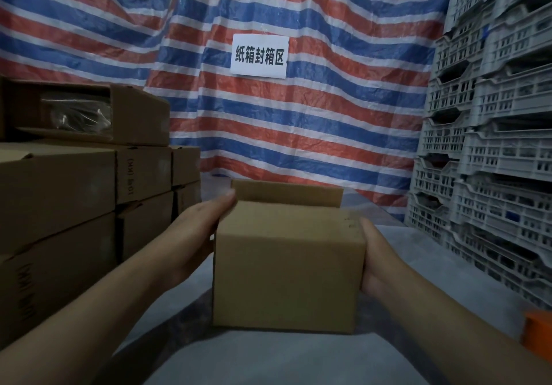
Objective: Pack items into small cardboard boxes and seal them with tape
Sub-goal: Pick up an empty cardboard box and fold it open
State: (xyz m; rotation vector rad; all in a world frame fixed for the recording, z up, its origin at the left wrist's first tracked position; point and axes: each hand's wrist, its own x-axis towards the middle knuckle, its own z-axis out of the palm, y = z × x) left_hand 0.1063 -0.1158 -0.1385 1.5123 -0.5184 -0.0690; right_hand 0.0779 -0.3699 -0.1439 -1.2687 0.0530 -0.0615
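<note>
A small brown cardboard box (286,268) stands on the grey table (268,360) in the middle of the view. Its near top flap lies folded down, and the far flap (286,193) still stands upright. My left hand (200,229) lies flat against the box's left side, with the thumb reaching up to the far flap's left corner. My right hand (373,259) presses against the box's right side, and its fingers are hidden behind the box. What is inside the box cannot be seen.
Stacked cardboard boxes (74,193) fill the left side, the top one open with a plastic-wrapped item inside. Grey plastic crates (490,151) are stacked at the right. An orange object (537,334) sits at the right edge. A striped tarp with a paper sign (259,56) hangs behind.
</note>
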